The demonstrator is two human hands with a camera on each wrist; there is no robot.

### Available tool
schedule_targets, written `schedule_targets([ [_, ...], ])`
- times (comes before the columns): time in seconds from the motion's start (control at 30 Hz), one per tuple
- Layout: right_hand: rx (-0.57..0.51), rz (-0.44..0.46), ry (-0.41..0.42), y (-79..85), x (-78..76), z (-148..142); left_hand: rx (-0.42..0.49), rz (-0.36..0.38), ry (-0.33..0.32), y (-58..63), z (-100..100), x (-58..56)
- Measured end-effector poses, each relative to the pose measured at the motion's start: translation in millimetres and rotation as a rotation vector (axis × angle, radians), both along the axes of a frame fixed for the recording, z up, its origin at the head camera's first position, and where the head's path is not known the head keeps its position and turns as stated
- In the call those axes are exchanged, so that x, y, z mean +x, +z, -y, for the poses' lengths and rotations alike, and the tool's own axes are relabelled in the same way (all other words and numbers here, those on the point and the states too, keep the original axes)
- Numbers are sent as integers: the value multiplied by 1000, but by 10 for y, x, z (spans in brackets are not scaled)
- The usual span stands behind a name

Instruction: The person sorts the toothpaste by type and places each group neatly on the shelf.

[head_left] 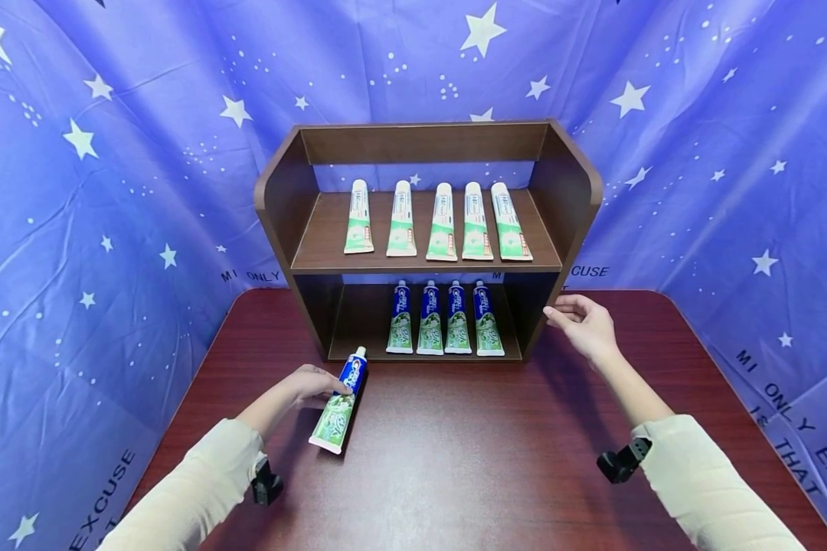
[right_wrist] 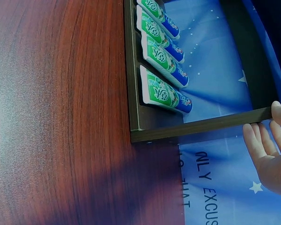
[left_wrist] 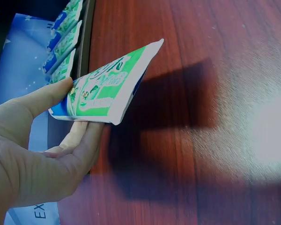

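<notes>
My left hand (head_left: pixel 315 385) pinches a blue and green toothpaste tube (head_left: pixel 335 417) between thumb and fingers. The tube slants over the table before the shelf's lower left corner, its white cap towards the shelf. Seen from the left wrist, its flat crimped end (left_wrist: pixel 140 84) points away from the palm and casts a shadow on the wood. My right hand (head_left: pixel 586 327) grips the front edge of the brown two-tier shelf's right side panel (right_wrist: pixel 215 123), thumb on one side and fingers on the other. Several matching blue and green tubes (head_left: pixel 430 321) lean in a row on the lower tier.
Several white and green toothpaste tubes (head_left: pixel 443 222) lie in a row on the upper tier of the shelf (head_left: pixel 423 268). The shelf stands at the back of a dark red wooden table (head_left: pixel 441 459). Blue star-patterned curtains (head_left: pixel 400 69) hang behind and on both sides.
</notes>
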State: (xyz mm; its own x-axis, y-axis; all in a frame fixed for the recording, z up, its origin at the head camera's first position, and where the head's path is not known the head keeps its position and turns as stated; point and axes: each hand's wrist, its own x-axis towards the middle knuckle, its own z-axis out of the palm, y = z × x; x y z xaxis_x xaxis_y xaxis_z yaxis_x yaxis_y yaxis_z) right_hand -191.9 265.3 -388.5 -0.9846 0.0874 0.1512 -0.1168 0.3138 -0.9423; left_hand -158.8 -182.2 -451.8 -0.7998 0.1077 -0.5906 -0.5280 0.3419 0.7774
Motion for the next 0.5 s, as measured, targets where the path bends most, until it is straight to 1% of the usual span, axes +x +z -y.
schedule_targets([
  [0.07,3,0,-4,0,1,-4,13,3,19,-6,-33,-34],
  [0.13,9,2,-8,1,5,-7,19,5,22,-2,-62,-65],
  [0.33,23,11,-13,4,12,-1,31,28,73,-11,-139,-162],
  [0.5,21,10,-16,6,9,6,58,36,84,15,-187,-234],
])
